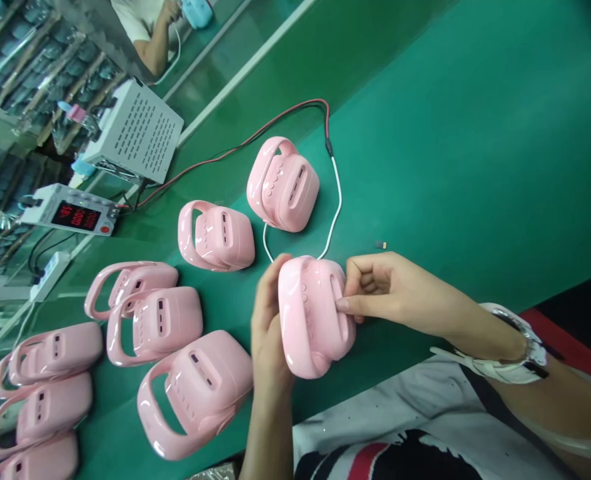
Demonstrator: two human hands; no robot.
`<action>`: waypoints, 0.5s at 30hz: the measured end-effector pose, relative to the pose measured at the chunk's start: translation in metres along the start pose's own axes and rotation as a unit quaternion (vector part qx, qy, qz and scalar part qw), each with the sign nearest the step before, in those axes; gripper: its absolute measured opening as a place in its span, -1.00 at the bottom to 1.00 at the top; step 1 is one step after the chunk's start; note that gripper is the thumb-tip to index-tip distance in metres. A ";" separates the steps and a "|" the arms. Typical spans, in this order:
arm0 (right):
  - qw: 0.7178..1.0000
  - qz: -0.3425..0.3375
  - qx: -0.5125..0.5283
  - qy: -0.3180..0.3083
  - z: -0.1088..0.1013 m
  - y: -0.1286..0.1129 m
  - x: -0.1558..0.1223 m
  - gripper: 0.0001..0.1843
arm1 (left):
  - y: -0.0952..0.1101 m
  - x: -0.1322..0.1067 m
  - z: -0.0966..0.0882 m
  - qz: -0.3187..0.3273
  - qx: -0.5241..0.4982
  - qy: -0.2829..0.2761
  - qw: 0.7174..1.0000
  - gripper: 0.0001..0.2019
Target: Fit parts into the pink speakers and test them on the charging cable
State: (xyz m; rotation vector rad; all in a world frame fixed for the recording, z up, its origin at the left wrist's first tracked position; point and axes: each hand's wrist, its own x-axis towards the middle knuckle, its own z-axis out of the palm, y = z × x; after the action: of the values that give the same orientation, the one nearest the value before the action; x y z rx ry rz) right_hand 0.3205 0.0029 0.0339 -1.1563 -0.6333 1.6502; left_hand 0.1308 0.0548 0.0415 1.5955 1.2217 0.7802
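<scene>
My left hand (270,320) is wrapped around the far side of a glossy pink portable speaker (320,347) with a carry handle, round buttons and a recessed port panel. The speaker is tilted so that the panel faces my right hand (375,287). The right thumb and fingers are closed at the edge of that panel; whatever is between them, if anything, is hidden. A white cable (339,193) passes behind the held speaker, and its end is out of sight. Beyond my right hand, a small black memory card (380,245) with a gold-coloured end lies on the green table.
Two matching speakers, one upper (295,193) and one lower (230,233), stand beyond my hands. Several more (215,373) crowd the left. A red-and-black lead (255,133) runs from a power supply (75,212) with red digits. Across the partition, a co-worker's arm (152,50) shows.
</scene>
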 end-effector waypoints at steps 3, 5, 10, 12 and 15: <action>1.000 -0.002 -0.029 0.001 -0.001 -0.002 0.001 -0.69 | 0.006 0.013 0.016 -0.019 -0.056 -0.067 0.996 -0.51; 0.998 0.001 -0.064 -0.003 -0.001 -0.005 0.002 -0.76 | 0.008 0.013 0.017 -0.043 -0.090 -0.075 0.992 -0.50; 0.994 -0.021 -0.105 -0.012 0.001 -0.013 0.005 -0.79 | 0.011 0.008 0.014 -0.064 -0.114 -0.077 0.988 -0.51; 0.994 -0.027 -0.103 -0.027 -0.001 -0.015 0.005 -0.79 | 0.008 0.009 0.015 -0.053 -0.118 -0.081 0.988 -0.51; 0.997 -0.006 -0.069 -0.043 -0.006 -0.014 0.001 -0.76 | 0.003 0.010 0.014 -0.029 -0.099 -0.076 0.992 -0.51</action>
State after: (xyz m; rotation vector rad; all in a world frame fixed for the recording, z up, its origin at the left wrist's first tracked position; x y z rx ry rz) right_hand 0.3318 0.0080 0.0427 -1.1832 -0.8178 1.6741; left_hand 0.1475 0.0599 0.0386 1.4238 1.0431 0.7074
